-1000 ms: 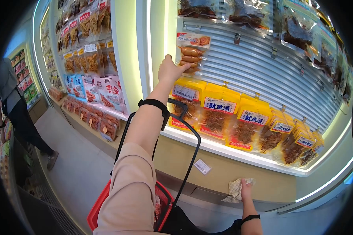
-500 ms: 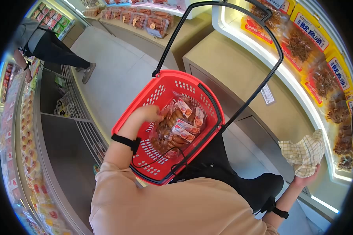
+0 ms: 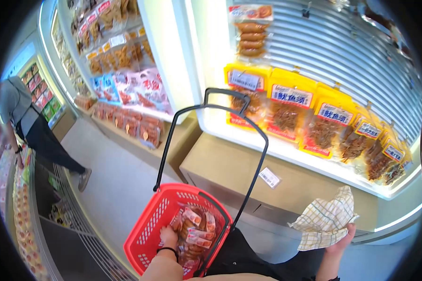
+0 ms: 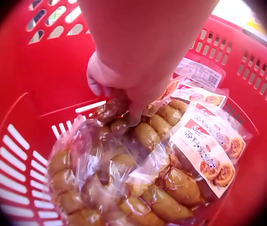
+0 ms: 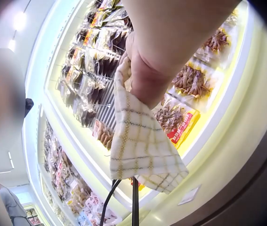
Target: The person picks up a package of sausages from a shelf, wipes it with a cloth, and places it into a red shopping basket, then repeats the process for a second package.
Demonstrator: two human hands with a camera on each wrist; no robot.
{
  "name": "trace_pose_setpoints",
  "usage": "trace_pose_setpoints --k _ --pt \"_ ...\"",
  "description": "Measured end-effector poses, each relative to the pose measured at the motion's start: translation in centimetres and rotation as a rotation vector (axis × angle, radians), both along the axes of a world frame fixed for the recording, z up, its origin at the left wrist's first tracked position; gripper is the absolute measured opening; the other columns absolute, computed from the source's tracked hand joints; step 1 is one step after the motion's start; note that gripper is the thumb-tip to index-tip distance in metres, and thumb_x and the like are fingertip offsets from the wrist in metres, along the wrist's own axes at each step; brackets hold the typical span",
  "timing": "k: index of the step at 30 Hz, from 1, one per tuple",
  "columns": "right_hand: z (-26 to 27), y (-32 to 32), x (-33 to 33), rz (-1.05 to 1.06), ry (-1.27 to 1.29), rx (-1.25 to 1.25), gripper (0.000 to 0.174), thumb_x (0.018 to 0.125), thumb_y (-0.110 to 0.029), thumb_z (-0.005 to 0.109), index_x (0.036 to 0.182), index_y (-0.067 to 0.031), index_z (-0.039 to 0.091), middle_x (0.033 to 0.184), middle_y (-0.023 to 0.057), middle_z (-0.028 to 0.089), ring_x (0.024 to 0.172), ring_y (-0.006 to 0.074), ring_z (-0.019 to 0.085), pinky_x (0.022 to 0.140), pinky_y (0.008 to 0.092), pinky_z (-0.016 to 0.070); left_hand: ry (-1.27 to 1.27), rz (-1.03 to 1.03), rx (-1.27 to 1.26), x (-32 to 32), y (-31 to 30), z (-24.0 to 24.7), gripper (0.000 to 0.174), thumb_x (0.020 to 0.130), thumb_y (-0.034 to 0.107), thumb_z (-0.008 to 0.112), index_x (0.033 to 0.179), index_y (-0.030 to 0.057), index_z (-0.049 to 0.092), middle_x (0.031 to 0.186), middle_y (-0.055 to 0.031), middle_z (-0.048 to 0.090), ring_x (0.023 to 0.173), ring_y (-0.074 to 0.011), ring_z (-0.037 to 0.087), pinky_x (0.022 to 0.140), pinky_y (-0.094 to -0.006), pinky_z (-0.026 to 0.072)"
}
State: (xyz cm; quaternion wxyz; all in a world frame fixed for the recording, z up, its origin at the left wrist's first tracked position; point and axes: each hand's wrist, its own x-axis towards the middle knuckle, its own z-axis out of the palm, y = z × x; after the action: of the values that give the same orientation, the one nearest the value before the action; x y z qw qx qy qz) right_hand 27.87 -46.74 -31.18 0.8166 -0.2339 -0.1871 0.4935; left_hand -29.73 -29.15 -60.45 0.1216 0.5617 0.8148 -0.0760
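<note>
Pale ribbed shop panelling point(image 3: 309, 49) glowed beyond a red perforated plastic basket point(image 3: 140, 220), where the left hand point(image 3: 169, 237) pinched a clear-plastic brown-sausage pack point(image 4: 147, 135), best laid flat. The right hand point(image 3: 341, 242) gripped a cream checked cloth point(image 3: 326, 218).

Legend. Head view: 鱿鱼须 stands in dark characters on the white labels point(image 3: 291, 95) of two yellow packs point(image 3: 283, 117). Left wrist view: dark characters on the white cards point(image 4: 207, 149) of the clear packs point(image 4: 164, 202) appear to begin 带籽, the rest being uncertain. Print on the price card point(image 3: 270, 178) is too small to read.
</note>
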Motion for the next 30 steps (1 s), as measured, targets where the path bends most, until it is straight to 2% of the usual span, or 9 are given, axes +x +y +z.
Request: trace_pose_setpoints --k 8,10,15,18,20,21,24,27,30 --pt "1.8 0.5 -1.4 0.005 0.023 0.067 0.069 0.084 -0.031 0.049 0.145 -0.0039 0.034 0.145 0.0188 0.042 0.132 0.0387 0.042 0.107 0.0561 0.0341 -0.298 -0.249 0.388 -1.9 -0.8 3.3 0.019 0.083 0.016 0.061 0.095 0.0019 0.065 0.103 -0.02 0.063 0.095 -0.038 0.063 0.083 -0.0468 0.0505" --pt "1.6 0.8 -1.1 -0.009 0.026 0.098 0.069 0.084 -0.03 0.049 0.146 -0.0041 0.033 0.146 0.0182 0.041 0.133 0.0376 0.041 0.109 0.0546 0.0322 -0.393 -0.101 0.282 -0.7 -0.5 10.9 0.019 0.08 0.018 0.064 0.09 0.0014 0.064 0.089 -0.0216 0.065 0.084 -0.0417 0.063 0.077 -0.0482 0.0507" --pt "2.0 1.0 -1.8 0.041 -0.082 0.158 0.071 0.085 -0.028 0.05 0.148 -0.0038 0.029 0.148 0.017 0.039 0.135 0.0346 0.038 0.112 0.0507 0.0291 -1.39 -0.112 0.406 6.4 -1.6 28.8 0.008 0.093 0.005 0.057 0.085 0.0073 0.054 0.079 0.0025 0.054 0.065 -0.0053 0.048 0.058 -0.0209 0.0404" --pt "-0.3 0.9 -2.6 0.158 -0.292 0.126 0.066 0.087 -0.027 0.05 0.146 -0.0031 0.032 0.149 0.0169 0.037 0.137 0.0327 0.036 0.113 0.0462 0.0285 -1.603 -0.142 0.371 13.7 -2.2 34.0 0.011 0.095 0.009 0.058 0.085 0.0089 0.052 0.077 0.0044 0.053 0.071 -0.0031 0.05 0.062 -0.0202 0.0416" --pt "-0.5 0.1 -5.5 0.304 -0.592 -0.207 0.06 0.089 -0.024 0.051 0.143 -0.001 0.037 0.149 0.0156 0.037 0.139 0.0316 0.032 0.116 0.0427 0.024 -1.771 -0.231 0.263 18.3 -3.1 35.5 0.008 0.096 0.009 0.057 0.09 0.0093 0.051 0.076 0.0045 0.053 0.07 -0.0038 0.052 0.062 -0.021 0.0435" --pt "4.5 0.8 -9.1 0.188 -1.357 -0.082 0.056 0.091 -0.026 0.052 0.14 -0.001 0.043 0.147 0.0158 0.04 0.139 0.0317 0.031 0.117 0.0415 0.0181 -1.901 -0.176 0.313 21.9 -4.0 36.4 0.008 0.096 0.007 0.056 0.093 0.0088 0.049 0.076 0.0024 0.054 0.069 -0.0061 0.056 0.063 -0.0212 0.0466" --pt "7.6 2.5 -13.4 0.059 -1.839 0.092 0.053 0.095 -0.031 0.048 0.141 -0.0057 0.042 0.147 0.0183 0.037 0.141 0.0368 0.025 0.118 0.049 0.0065 -2.238 -0.263 0.083 27.9 -6.2 37.9 0.032 0.099 0.014 0.047 0.13 0.0051 0.046 0.125 -0.0135 0.057 0.114 -0.0208 0.058 0.095 -0.0357 0.0487" --pt "5.6 3.0 -13.6 0.071 -1.696 0.034 0.051 0.098 -0.039 0.04 0.14 -0.0115 0.045 0.145 0.0192 0.04 0.137 0.04 0.031 0.116 0.0586 0.0052 -2.473 -0.13 -0.575 29.6 -5.5 34.2 0.045 0.101 0.019 0.042 0.143 0.0055 0.034 0.142 -0.0138 0.045 0.128 -0.025 0.048 0.105 -0.0398 0.0414" --pt "3.6 4.4 -12.5 0.09 -1.582 -0.125 0.053 0.1 -0.042 0.032 0.142 -0.0116 0.043 0.148 0.0191 0.037 0.14 0.0374 0.028 0.116 0.0562 0.001 -2.244 -0.152 -0.424 32.0 -7.5 34.7 0.051 0.101 0.034 0.038 0.145 0.0081 0.031 0.14 -0.0129 0.047 0.123 -0.0262 0.052 0.103 -0.0397 0.0432"
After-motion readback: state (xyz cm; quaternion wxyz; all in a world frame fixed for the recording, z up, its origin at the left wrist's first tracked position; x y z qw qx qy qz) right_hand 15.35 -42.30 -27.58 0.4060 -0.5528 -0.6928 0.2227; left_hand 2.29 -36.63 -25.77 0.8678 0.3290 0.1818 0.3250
